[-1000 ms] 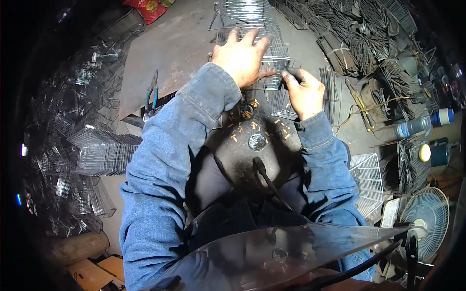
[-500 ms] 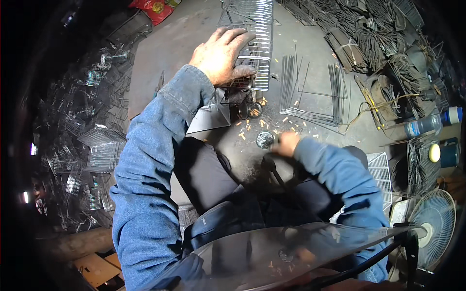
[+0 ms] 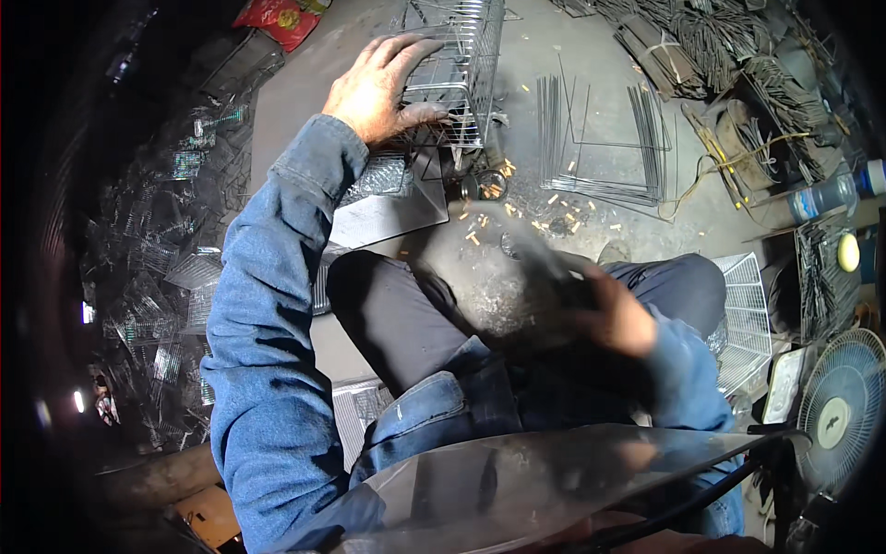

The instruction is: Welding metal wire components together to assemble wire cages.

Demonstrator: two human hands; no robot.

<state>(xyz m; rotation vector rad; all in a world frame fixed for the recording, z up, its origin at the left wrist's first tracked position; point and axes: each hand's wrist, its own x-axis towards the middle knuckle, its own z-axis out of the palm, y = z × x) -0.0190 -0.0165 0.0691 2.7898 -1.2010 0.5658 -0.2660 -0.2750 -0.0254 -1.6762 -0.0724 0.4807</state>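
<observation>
A wire basket [image 3: 461, 88] of bright metal rods stands at the top centre. My left hand [image 3: 378, 88] grips its near left edge, fingers over the wires and thumb at the near end. My right hand [image 3: 618, 319] is smeared by motion above my right thigh. It seems closed round a dark, blurred object [image 3: 558, 277] whose kind does not show. Between the two hands, small tan sticks [image 3: 558, 223] lie scattered on the grey work surface. A small round container [image 3: 491, 185] holding more of them stands by the basket's near end.
Bent wire frames [image 3: 604, 185] lie right of the basket. Bundled rods [image 3: 711, 55] fill the far right, near a water bottle [image 3: 817, 201] and a fan [image 3: 835, 415]. Wire pieces [image 3: 148, 323] heap up at left. A transparent visor [image 3: 517, 480] crosses the lower view.
My right hand has moved from the small round dish back toward me, with the dark object. My left hand has shifted slightly left with the basket, which now shows its open inside.
</observation>
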